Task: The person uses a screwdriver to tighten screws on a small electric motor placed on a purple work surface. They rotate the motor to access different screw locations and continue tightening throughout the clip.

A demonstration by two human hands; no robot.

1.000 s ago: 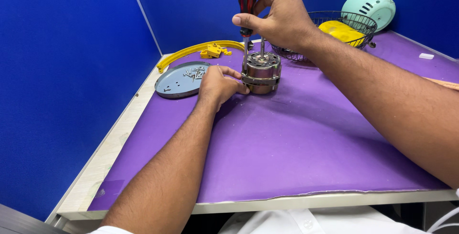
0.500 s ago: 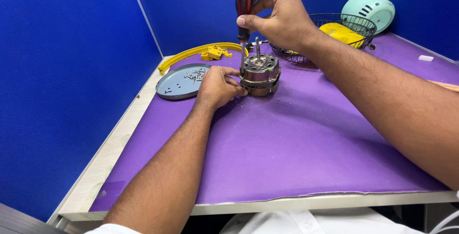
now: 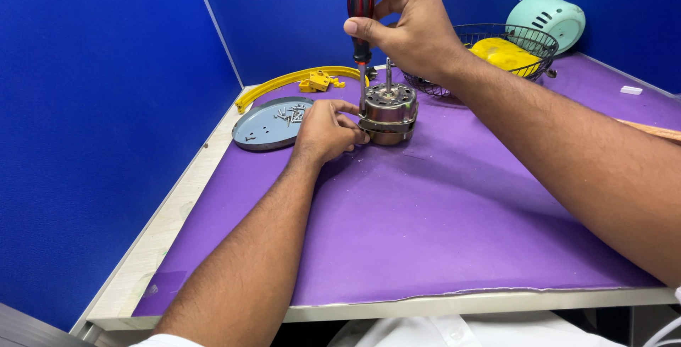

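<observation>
1 left hand curls its fingers against 1 metal motor, near the tabletop's far-left corner. 1 right hand pinches 1 screwdriver upright over it. Farther: 1 grey plate of screws, 1 wire basket.

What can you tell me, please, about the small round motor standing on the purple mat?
The motor is a squat metal cylinder, silvery on top with a darker band of stacked plates around its middle. A thin shaft rises straight up from its centre. It stands upright on the purple mat, towards the back of the table. The left hand grips its left side, and the screwdriver, held upright by the right hand, comes down to its top left edge.
</observation>
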